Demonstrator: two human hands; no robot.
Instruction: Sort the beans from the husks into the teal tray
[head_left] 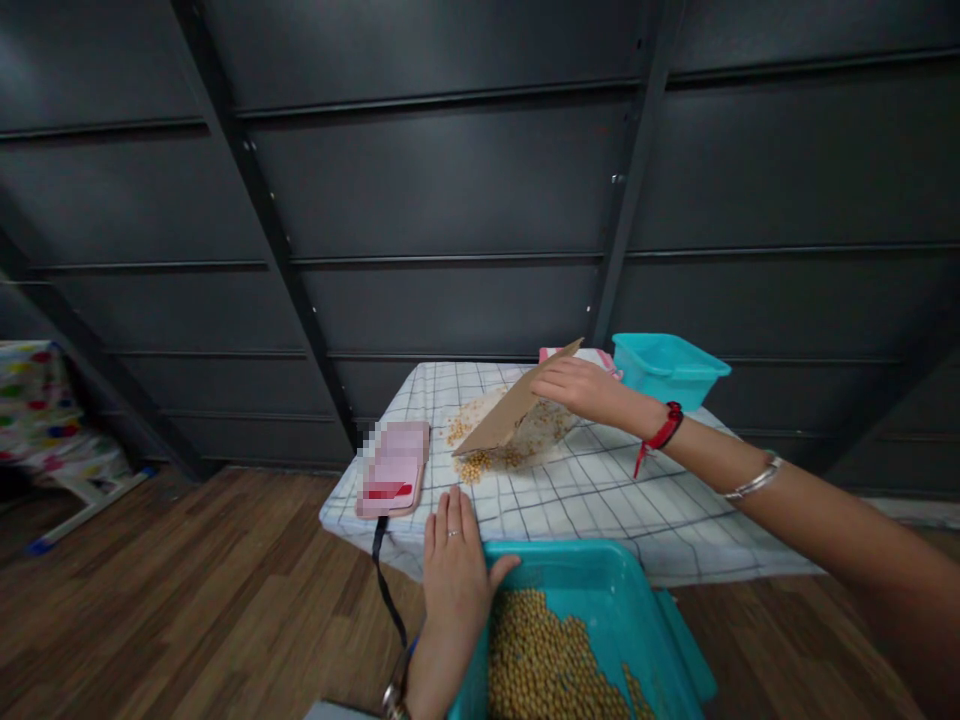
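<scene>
My right hand is closed on the upper edge of a brown paper bag that lies tilted on the checked tablecloth. Yellow beans spill from the bag's mouth onto the cloth. My left hand rests with fingers together on the near-left rim of a teal tub, its thumb hooked over the edge. The tub is filled with the same yellow beans.
A pink phone-like case with a black strap lies on the table's left side. A second teal tub stands at the back right, with a pink-white item beside it. Dark panelled wall behind, wooden floor around, a spotted cloth at far left.
</scene>
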